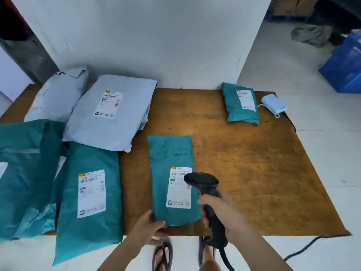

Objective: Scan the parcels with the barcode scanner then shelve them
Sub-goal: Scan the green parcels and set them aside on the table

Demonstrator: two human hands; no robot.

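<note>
Teal parcel (170, 153) lies lengthwise near-to-far; black scanner (203, 181) points left at it.

Six parcels lie on the one tabletop (244, 173). Four are teal: a large teal parcel (21, 173) at the far left, a labelled teal parcel (88, 192) next to it, a narrow teal parcel (170, 157) in the middle and a small teal parcel (241, 104) at the far right. Two are grey: a big grey parcel (111, 114) and a plain grey parcel (58, 94). Whether more lie under these cannot be told. Four white labels show in full, one on each of four parcels. There is one barcode scanner (203, 182), one pale blue device (273, 104), one blue bag (343, 65) on the floor, two hands, left hand (148, 225) and right hand (224, 214), and two sandals (162, 255).
</note>
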